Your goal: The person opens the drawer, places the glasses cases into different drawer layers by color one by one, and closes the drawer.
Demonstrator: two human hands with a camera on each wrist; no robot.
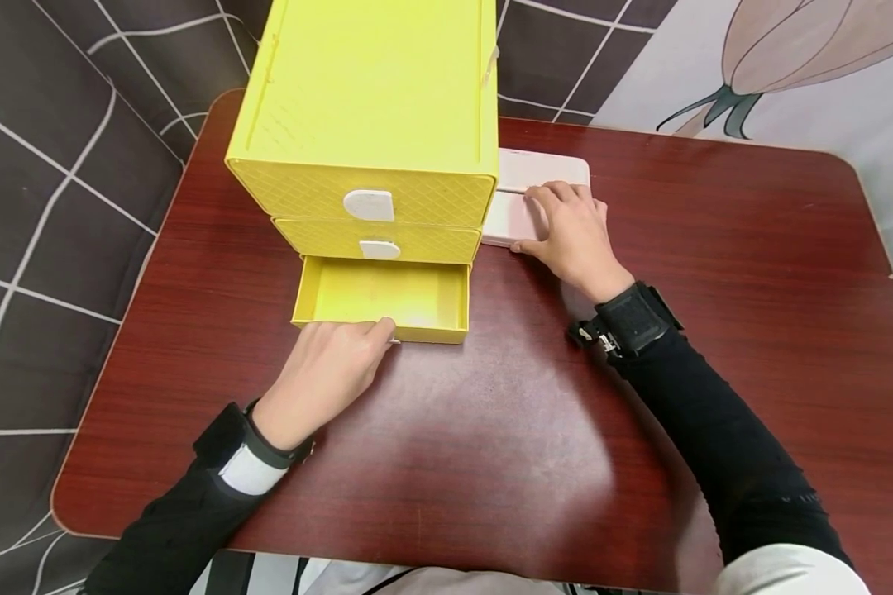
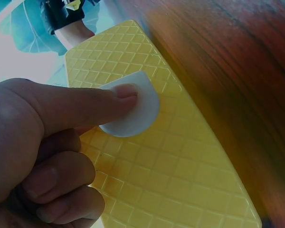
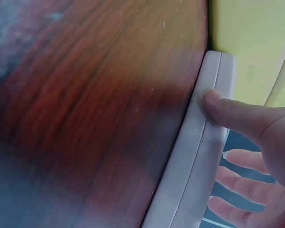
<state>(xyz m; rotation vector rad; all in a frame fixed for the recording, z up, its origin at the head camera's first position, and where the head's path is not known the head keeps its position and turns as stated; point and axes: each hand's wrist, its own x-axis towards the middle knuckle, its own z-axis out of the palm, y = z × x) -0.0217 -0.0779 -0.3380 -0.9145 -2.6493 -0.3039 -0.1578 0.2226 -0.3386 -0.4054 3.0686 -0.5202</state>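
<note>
A yellow drawer unit [image 1: 365, 91] stands on the table, its lowest drawer [image 1: 387, 293] pulled out with a bare yellow floor in view. My left hand [image 1: 331, 372] pinches that drawer's white handle [image 2: 137, 114]. The left wrist view shows the thumb flat on the handle and the other fingers curled. My right hand [image 1: 573, 235] touches a flat pale-pink case [image 1: 509, 219] lying against the unit's right side. Its thumb presses the case's seamed side [image 3: 194, 137], while the other fingers rest spread at the top, not wrapped round it.
The two upper drawers, with white handles [image 1: 368, 205], are closed. A reddish-brown wooden table [image 1: 752, 273] carries everything. Dark tiled wall [image 1: 37, 248] rises at the left and behind, and a flower-patterned wall [image 1: 811, 74] at the back right.
</note>
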